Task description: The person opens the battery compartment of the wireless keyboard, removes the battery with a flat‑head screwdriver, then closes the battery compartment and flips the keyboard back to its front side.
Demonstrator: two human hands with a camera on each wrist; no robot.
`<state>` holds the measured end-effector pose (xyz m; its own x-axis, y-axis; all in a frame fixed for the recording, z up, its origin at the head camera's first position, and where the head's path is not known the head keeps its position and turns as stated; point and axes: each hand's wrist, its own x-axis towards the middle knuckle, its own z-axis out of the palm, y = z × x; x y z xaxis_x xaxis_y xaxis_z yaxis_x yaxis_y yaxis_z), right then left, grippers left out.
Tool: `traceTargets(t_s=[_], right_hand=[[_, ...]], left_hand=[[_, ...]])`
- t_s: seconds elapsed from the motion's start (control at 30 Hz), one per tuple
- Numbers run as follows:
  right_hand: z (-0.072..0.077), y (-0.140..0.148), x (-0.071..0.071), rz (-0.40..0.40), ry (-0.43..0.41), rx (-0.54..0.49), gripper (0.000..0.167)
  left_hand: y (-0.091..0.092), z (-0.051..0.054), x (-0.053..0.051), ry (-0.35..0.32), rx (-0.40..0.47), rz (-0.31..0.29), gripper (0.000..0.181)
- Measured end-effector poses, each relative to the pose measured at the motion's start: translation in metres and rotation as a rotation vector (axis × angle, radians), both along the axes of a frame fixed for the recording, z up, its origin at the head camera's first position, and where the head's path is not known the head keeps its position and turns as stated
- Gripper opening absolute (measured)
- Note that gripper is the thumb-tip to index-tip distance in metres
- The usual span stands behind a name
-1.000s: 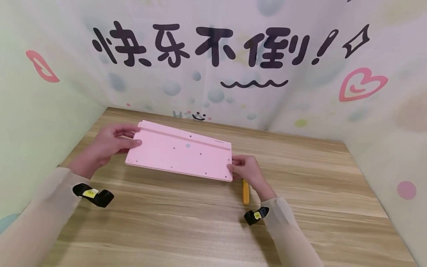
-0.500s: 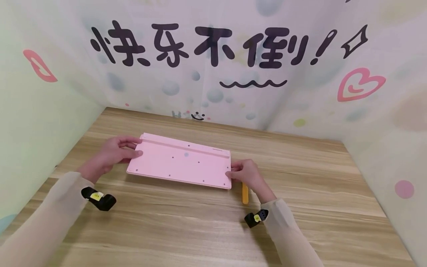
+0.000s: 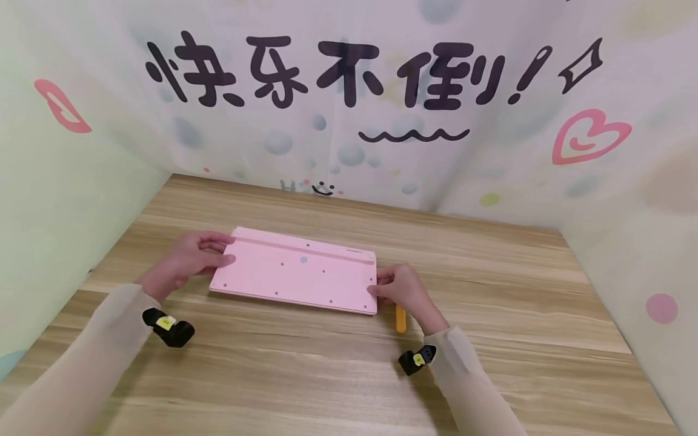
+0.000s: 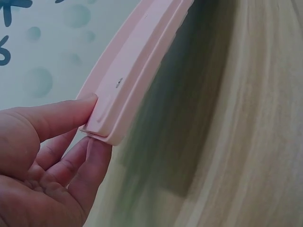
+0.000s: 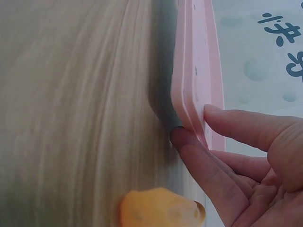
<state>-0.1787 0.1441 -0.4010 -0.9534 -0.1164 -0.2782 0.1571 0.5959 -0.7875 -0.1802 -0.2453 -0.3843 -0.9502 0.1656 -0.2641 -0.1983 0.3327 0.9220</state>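
Observation:
A pink keyboard (image 3: pixel 300 275), its screw-dotted underside facing up, is held just above the wooden table. My left hand (image 3: pixel 193 257) pinches its left end, with the thumb on the underside and the fingers beneath; in the left wrist view the left hand (image 4: pixel 57 156) grips the corner of the keyboard (image 4: pixel 128 80). At the other end my right hand (image 3: pixel 403 287) pinches the edge the same way, and the right wrist view shows the right hand (image 5: pixel 251 156) with fingertips under the rim. The keys are hidden from view.
Just below my right hand lies a yellow-orange handle (image 3: pixel 400 319) on the table (image 3: pixel 305 375); the hand hides its far end, so its kind is unclear. A printed curtain (image 3: pixel 338 121) hangs along the table's back edge, and walls flank both sides.
Both hands have lowered the keyboard towards the table and nearer to me, and its face lies flatter. The left hand has come down more than the right. The yellow-orange handle has stayed put.

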Motion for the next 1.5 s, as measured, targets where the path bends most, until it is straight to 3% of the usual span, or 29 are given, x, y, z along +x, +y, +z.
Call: traceTargets(t_s=[0.23, 0.57, 0.8, 1.17, 1.5], right_hand=[[0.0, 0.0, 0.003, 0.017, 0.006, 0.003, 0.022], [0.002, -0.001, 0.003, 0.044, 0.006, 0.051, 0.017], [0.001, -0.002, 0.002, 0.126, 0.033, 0.154, 0.008], [0.004, -0.003, 0.003, 0.102, 0.013, 0.147, 0.012], [0.005, -0.003, 0.004, 0.091, 0.011, 0.12, 0.016]], left_hand=[[0.002, -0.01, -0.001, 0.0, 0.009, -0.009, 0.056], [0.005, -0.018, -0.005, -0.03, -0.061, -0.005, 0.054], [0.009, -0.018, -0.006, -0.038, -0.112, 0.0, 0.054], [0.012, -0.013, -0.007, -0.043, -0.174, -0.007, 0.053], [0.011, -0.017, -0.009, -0.022, -0.234, -0.005, 0.051]])
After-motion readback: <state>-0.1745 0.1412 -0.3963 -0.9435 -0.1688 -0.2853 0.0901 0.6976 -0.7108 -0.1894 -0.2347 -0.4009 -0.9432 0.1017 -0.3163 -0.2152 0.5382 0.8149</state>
